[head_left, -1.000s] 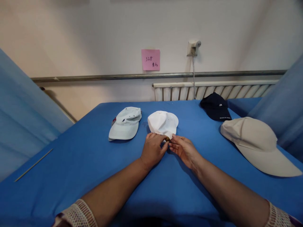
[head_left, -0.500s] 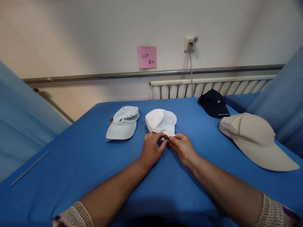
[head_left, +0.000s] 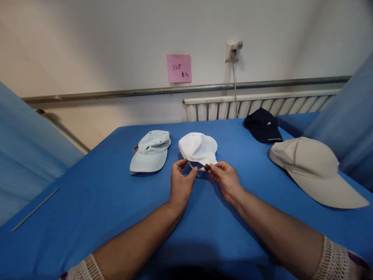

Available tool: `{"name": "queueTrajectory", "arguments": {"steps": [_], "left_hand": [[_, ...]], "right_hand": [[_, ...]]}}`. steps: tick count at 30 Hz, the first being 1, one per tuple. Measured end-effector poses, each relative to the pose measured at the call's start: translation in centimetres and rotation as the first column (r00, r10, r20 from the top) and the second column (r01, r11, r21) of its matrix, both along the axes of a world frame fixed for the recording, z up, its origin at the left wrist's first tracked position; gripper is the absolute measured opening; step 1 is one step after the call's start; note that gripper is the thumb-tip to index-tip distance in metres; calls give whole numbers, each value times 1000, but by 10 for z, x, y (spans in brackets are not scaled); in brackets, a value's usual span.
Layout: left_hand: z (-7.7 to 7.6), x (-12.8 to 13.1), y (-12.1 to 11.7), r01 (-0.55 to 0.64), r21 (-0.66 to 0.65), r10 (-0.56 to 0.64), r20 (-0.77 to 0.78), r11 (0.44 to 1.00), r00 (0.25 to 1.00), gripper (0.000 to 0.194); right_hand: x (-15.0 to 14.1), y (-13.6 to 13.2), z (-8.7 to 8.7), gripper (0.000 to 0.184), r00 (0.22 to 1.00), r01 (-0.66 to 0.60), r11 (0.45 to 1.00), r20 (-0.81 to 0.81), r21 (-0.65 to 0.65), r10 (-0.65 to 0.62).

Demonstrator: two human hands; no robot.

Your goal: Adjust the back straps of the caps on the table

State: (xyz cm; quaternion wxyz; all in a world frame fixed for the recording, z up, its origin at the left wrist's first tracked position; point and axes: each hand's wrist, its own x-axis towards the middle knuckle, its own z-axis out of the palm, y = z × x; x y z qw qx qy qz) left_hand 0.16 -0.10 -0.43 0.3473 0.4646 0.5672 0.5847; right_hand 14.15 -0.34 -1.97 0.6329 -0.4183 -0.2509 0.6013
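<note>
A white cap (head_left: 196, 147) lies in the middle of the blue-covered table, its rear opening and strap towards me. My right hand (head_left: 227, 179) pinches a small dark brassy buckle (head_left: 206, 167) at the right side of that opening. Left of it, my left hand (head_left: 181, 183) has thumb and fingers apart; its fingertips are at the cap's lower left edge, and I see no firm grip there. Between both hands the dark gap of the opening shows above a thin white strap.
Left of the white cap lies a pale blue cap (head_left: 151, 151). On the right are a navy cap (head_left: 264, 125) and a large beige cap (head_left: 313, 171). A thin stick (head_left: 35, 210) rests at the left edge. Behind the table are a radiator (head_left: 259, 105) and a metal rail (head_left: 140, 92).
My left hand has moved left, away from the buckle, and its thumb and fingers have spread. The cap's rear opening now shows. My right hand stays at the buckle.
</note>
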Motion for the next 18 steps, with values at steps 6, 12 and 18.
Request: {"name": "queueTrajectory", "arguments": {"steps": [6,12,18], "left_hand": [[7,6,-15,272,-287,-206,239,918,949,50],[4,8,-9,403,-283,-249,453,871,856,34],[1,5,-3,424,-288,-233,517,859,823,30]], "right_hand": [[0,-2,1,34,999,-4,1000,-36,12,4],[-3,-4,-1,33,998,-67,997,2,27,67],[-1,-4,0,34,991,-117,993,58,10,117]]}}
